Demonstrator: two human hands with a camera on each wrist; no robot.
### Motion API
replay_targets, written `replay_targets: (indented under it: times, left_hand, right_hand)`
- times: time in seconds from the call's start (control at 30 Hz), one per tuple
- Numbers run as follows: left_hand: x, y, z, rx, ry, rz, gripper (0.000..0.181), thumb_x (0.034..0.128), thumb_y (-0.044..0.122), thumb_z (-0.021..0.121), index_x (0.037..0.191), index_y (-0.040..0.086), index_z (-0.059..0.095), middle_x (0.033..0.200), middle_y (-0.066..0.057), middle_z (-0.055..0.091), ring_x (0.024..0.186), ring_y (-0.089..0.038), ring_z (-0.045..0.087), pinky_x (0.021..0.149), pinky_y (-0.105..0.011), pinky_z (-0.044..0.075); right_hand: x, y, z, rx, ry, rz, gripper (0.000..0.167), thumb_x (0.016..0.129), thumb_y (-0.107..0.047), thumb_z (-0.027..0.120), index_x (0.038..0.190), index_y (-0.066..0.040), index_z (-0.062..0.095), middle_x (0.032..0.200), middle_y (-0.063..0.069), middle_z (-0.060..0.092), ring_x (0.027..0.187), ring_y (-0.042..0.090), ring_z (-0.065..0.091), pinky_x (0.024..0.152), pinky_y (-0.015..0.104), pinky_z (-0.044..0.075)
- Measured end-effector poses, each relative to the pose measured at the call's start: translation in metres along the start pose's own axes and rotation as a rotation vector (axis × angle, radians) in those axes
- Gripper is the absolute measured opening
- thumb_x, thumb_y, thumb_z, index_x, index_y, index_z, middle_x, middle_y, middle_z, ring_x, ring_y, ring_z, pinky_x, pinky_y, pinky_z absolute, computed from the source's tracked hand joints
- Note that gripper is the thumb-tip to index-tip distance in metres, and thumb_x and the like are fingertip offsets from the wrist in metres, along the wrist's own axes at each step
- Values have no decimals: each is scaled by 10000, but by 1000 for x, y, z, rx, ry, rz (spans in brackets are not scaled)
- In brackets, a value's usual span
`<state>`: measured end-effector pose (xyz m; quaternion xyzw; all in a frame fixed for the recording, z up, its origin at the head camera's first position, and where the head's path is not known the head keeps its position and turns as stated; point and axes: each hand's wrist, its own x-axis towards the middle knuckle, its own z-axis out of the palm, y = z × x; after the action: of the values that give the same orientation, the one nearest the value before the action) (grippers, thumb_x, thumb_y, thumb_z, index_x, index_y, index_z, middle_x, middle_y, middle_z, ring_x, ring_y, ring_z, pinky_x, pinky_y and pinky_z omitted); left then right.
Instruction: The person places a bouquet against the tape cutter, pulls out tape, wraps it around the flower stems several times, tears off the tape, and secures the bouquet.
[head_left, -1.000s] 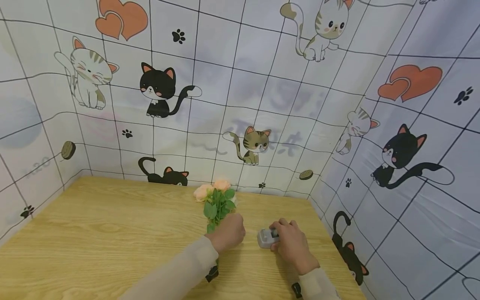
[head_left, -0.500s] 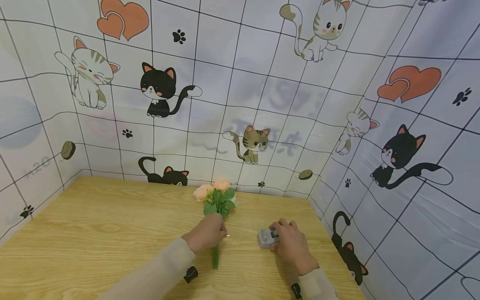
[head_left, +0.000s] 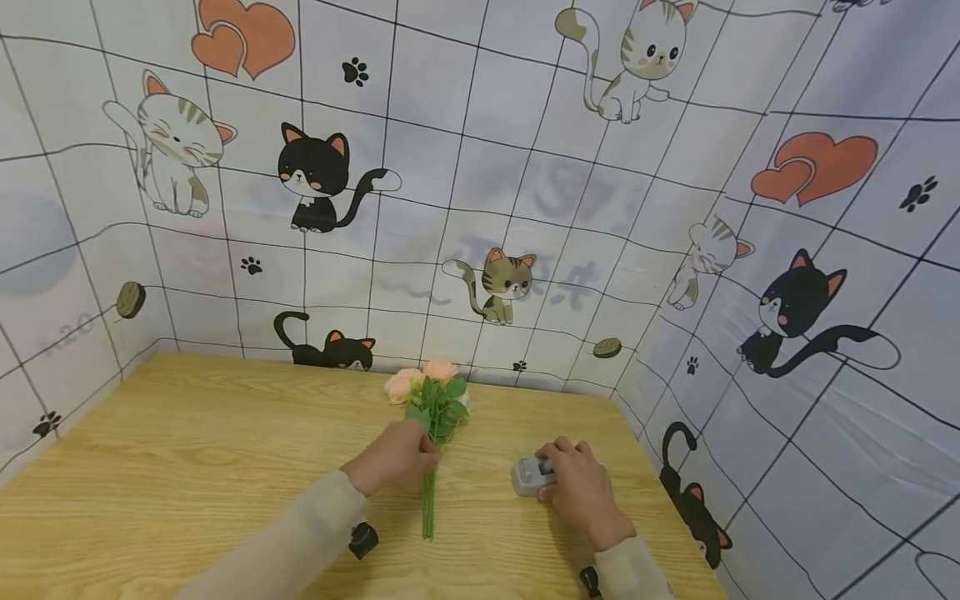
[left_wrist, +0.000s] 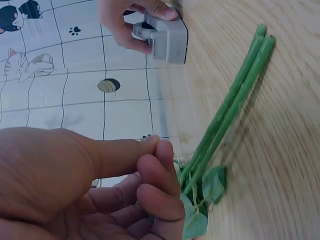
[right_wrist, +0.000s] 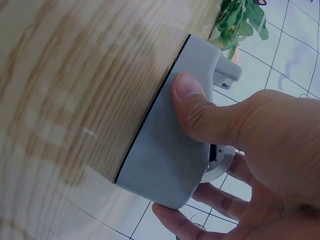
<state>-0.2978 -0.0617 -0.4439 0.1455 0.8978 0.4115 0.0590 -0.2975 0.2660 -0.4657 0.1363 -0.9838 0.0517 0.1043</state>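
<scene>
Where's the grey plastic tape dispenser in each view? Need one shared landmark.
Head: grey plastic tape dispenser, lower area, just right of centre.
Left wrist: dispenser, top centre.
Right wrist: dispenser, centre, large.
Shared landmark: green leaves of the peach flower bunch; top edge in right wrist.

Leaves [right_wrist: 256, 17] cropped, right wrist view
</scene>
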Motion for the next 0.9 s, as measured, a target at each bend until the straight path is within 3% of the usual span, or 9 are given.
replay_targets:
  times: [0.13,0.23,0.33,0.47,0.57,0.63,0.8,0.83,0.9]
  left_hand:
    - [-1,-4,-4,-6,8,-30,364,1086,21,760,722,34,763,661,10,640,564,-102,399,566,-240,342]
    - [-1,-8,-2,-14,-2,-34,527,1065,-17,725,577,116,577,576,51,462,545,-101,311,560,-247,277]
    - [-1,-12,2,-8,4,-31,597,1047,-31,724,557,184,459,548,84,343,547,-95,287,560,-240,254]
    - [-1,-17,6,-3,28,-21,614,1042,-28,760,543,194,478,531,108,366,548,-88,306,564,-236,261]
    - [3,-26,9,-9,31,20,618,1018,-37,762,517,190,480,516,114,359,535,-86,291,553,-243,259]
    - [12,-43,15,1,21,62,571,1009,-12,766,522,196,553,537,142,426,542,-63,329,542,-234,298]
    - [40,-84,37,45,28,78,368,983,46,822,642,183,799,683,103,713,590,-75,522,529,-239,434]
    - [44,-89,41,46,35,67,339,975,40,833,668,181,818,713,90,745,601,-90,555,529,-248,455]
    - [40,-81,43,45,64,44,294,961,3,851,701,140,832,748,33,789,611,-127,587,534,-265,472]
  right_hand:
    - [0,0,1,-1,6,4,531,846,-193,1060,1314,-136,815,1276,72,777,1092,309,684,800,556,694]
    - [0,1,2,0,19,-7,533,841,-191,1061,1310,-133,815,1268,73,777,1087,315,686,787,558,690]
    - [-1,2,3,4,18,-9,536,840,-194,1060,1314,-133,816,1272,74,778,1089,318,686,785,557,689]
    - [-2,1,4,7,10,-4,539,843,-199,1059,1321,-140,817,1281,73,778,1092,316,688,789,548,689]
    - [-2,1,5,3,17,-12,545,836,-204,1063,1317,-138,815,1273,72,778,1085,317,690,778,546,686]
    - [-2,1,5,0,21,-14,548,839,-209,1061,1322,-138,814,1278,70,778,1095,320,692,787,548,686]
    - [-3,0,5,-6,35,-18,539,848,-208,1056,1324,-138,812,1280,71,778,1102,330,697,792,554,687]
    - [-2,1,5,-9,37,-19,539,847,-205,1058,1322,-136,812,1279,74,778,1100,334,699,791,555,687]
    - [-3,1,4,-15,37,-17,541,848,-204,1059,1324,-131,811,1281,79,776,1095,338,698,786,555,685]
